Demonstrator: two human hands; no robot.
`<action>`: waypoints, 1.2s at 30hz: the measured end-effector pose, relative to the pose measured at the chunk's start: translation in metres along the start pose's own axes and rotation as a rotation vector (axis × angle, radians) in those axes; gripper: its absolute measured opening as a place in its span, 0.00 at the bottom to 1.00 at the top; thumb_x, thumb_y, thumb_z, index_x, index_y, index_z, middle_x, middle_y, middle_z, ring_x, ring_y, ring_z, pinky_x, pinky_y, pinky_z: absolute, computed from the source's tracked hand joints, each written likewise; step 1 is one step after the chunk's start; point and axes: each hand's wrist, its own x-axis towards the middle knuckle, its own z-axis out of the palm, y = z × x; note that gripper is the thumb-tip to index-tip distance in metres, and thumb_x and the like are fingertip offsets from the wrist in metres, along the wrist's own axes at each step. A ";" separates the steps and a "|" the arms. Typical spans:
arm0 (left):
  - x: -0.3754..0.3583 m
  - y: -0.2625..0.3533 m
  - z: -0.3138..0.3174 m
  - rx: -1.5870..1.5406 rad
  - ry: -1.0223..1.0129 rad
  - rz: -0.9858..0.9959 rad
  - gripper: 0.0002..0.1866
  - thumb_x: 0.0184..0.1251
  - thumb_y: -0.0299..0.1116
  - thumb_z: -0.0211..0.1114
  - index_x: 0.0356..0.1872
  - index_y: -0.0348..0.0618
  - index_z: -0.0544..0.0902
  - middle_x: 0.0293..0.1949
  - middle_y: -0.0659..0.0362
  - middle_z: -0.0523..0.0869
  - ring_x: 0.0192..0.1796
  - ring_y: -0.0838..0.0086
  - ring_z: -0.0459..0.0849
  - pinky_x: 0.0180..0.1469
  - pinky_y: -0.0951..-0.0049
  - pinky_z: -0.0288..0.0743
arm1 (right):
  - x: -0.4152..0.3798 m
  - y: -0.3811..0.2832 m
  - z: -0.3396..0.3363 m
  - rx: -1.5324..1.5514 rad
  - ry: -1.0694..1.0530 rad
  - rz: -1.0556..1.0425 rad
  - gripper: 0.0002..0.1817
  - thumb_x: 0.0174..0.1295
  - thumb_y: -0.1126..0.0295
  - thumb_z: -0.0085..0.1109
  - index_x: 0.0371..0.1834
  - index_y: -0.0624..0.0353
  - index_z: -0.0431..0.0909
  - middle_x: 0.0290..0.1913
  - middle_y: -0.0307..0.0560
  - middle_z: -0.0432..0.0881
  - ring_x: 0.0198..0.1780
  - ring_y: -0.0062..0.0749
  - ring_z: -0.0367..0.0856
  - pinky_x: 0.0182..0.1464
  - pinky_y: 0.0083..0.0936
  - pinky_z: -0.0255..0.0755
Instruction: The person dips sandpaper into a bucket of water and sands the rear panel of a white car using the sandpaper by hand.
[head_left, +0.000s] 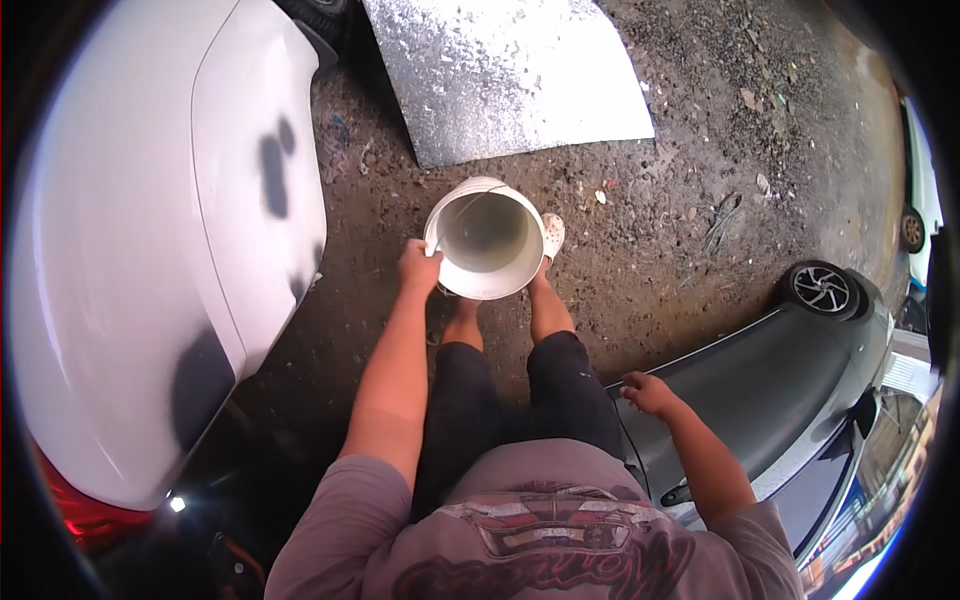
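Note:
A white bucket hangs in front of my legs, its open top facing up toward me, with cloudy grey liquid or a greyish bottom inside. My left hand is closed on the bucket's left rim. The thin wire handle lies across the far side of the opening. Out to the right, beside the dark grey car, my right hand is apart from the bucket, fingers loosely spread and holding nothing.
A white car with dark patches stands close on the left. Ahead lies a shiny metal sheet on rough, stony ground. Another vehicle shows at the far right.

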 end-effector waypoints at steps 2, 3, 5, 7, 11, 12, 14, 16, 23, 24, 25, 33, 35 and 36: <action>-0.007 -0.019 -0.012 0.035 0.055 0.011 0.35 0.59 0.41 0.81 0.67 0.39 0.82 0.60 0.37 0.89 0.65 0.42 0.87 0.69 0.49 0.81 | -0.011 -0.016 -0.012 -0.104 0.046 -0.046 0.31 0.70 0.53 0.71 0.71 0.60 0.83 0.59 0.65 0.91 0.62 0.51 0.91 0.65 0.43 0.81; 0.010 -0.033 -0.035 0.004 0.081 0.033 0.34 0.61 0.41 0.80 0.67 0.38 0.81 0.61 0.36 0.89 0.66 0.42 0.87 0.68 0.50 0.81 | 0.016 -0.036 -0.006 -0.112 0.058 -0.066 0.31 0.70 0.53 0.71 0.71 0.60 0.83 0.59 0.65 0.91 0.62 0.51 0.91 0.65 0.43 0.81; -0.001 -0.071 -0.054 -0.104 0.035 0.041 0.34 0.63 0.42 0.79 0.67 0.37 0.81 0.62 0.35 0.89 0.66 0.41 0.87 0.69 0.51 0.81 | 0.023 -0.033 -0.004 -0.216 0.084 -0.189 0.30 0.70 0.53 0.70 0.70 0.60 0.84 0.58 0.64 0.92 0.61 0.55 0.91 0.64 0.44 0.81; -0.036 -0.089 -0.078 -0.027 -0.112 -0.044 0.38 0.65 0.45 0.80 0.72 0.36 0.78 0.67 0.34 0.86 0.71 0.41 0.84 0.72 0.51 0.79 | 0.023 -0.051 0.000 -0.235 0.059 -0.207 0.30 0.70 0.53 0.70 0.70 0.59 0.83 0.58 0.64 0.92 0.62 0.56 0.90 0.65 0.45 0.81; -0.157 -0.104 -0.053 0.038 -0.565 -0.350 0.59 0.65 0.54 0.81 0.86 0.30 0.58 0.81 0.31 0.71 0.83 0.43 0.73 0.82 0.52 0.69 | 0.025 -0.088 0.010 -0.366 -0.003 -0.253 0.30 0.71 0.52 0.68 0.71 0.58 0.83 0.59 0.63 0.91 0.64 0.58 0.89 0.67 0.48 0.80; -0.178 -0.095 -0.038 0.064 -0.653 -0.384 0.62 0.65 0.57 0.80 0.88 0.30 0.55 0.82 0.31 0.70 0.83 0.43 0.72 0.83 0.52 0.68 | 0.031 -0.095 0.011 -0.370 -0.003 -0.248 0.30 0.71 0.52 0.68 0.71 0.58 0.83 0.59 0.63 0.91 0.64 0.58 0.89 0.67 0.48 0.80; -0.216 -0.113 0.004 0.099 -0.781 -0.377 0.68 0.62 0.62 0.80 0.90 0.32 0.49 0.83 0.30 0.67 0.84 0.42 0.70 0.83 0.51 0.67 | 0.048 -0.108 0.018 -0.473 -0.008 -0.288 0.31 0.71 0.52 0.68 0.73 0.57 0.81 0.62 0.63 0.90 0.65 0.59 0.88 0.68 0.49 0.79; -0.235 -0.116 0.042 0.097 -0.831 -0.334 0.70 0.61 0.64 0.80 0.90 0.33 0.46 0.83 0.29 0.66 0.84 0.41 0.71 0.83 0.51 0.68 | 0.057 -0.127 0.021 -0.493 -0.009 -0.306 0.32 0.71 0.52 0.68 0.74 0.57 0.81 0.62 0.63 0.90 0.65 0.60 0.88 0.68 0.49 0.79; -0.231 -0.079 0.035 0.416 -0.710 -0.357 0.71 0.58 0.68 0.81 0.92 0.48 0.46 0.81 0.29 0.64 0.76 0.38 0.78 0.78 0.53 0.74 | 0.133 -0.221 0.038 -0.575 0.060 -0.412 0.30 0.70 0.53 0.66 0.73 0.55 0.81 0.53 0.65 0.91 0.58 0.62 0.90 0.66 0.53 0.79; -0.230 -0.085 0.037 0.425 -0.639 -0.299 0.68 0.58 0.66 0.82 0.92 0.51 0.50 0.81 0.32 0.65 0.73 0.39 0.81 0.76 0.52 0.76 | 0.158 -0.231 0.043 -0.574 0.057 -0.404 0.30 0.70 0.53 0.66 0.73 0.55 0.81 0.53 0.65 0.91 0.58 0.62 0.90 0.66 0.53 0.79; -0.227 -0.089 0.037 0.427 -0.645 -0.300 0.68 0.58 0.66 0.82 0.92 0.51 0.50 0.81 0.32 0.65 0.73 0.39 0.81 0.76 0.52 0.76 | 0.186 -0.243 0.050 -0.609 0.086 -0.444 0.31 0.71 0.54 0.66 0.74 0.55 0.80 0.56 0.65 0.90 0.59 0.63 0.89 0.67 0.52 0.79; -0.215 -0.137 0.026 0.368 -0.437 -0.342 0.60 0.55 0.65 0.84 0.87 0.54 0.65 0.82 0.33 0.63 0.77 0.34 0.74 0.78 0.47 0.73 | 0.361 -0.350 0.105 -0.679 0.271 -0.518 0.32 0.71 0.58 0.63 0.78 0.54 0.76 0.70 0.65 0.81 0.65 0.65 0.86 0.69 0.53 0.78; -0.212 -0.148 0.022 0.308 -0.386 -0.379 0.58 0.55 0.61 0.86 0.86 0.55 0.67 0.82 0.32 0.62 0.79 0.33 0.72 0.78 0.44 0.72 | 0.407 -0.362 0.125 -0.780 0.601 -0.630 0.33 0.71 0.58 0.62 0.79 0.53 0.75 0.75 0.66 0.78 0.69 0.63 0.83 0.72 0.54 0.76; -0.210 -0.151 0.021 0.309 -0.401 -0.387 0.58 0.55 0.61 0.86 0.86 0.55 0.67 0.82 0.32 0.62 0.79 0.33 0.72 0.78 0.44 0.72 | 0.416 -0.377 0.121 -0.785 0.588 -0.619 0.33 0.71 0.58 0.62 0.79 0.53 0.75 0.75 0.66 0.78 0.69 0.63 0.83 0.72 0.54 0.76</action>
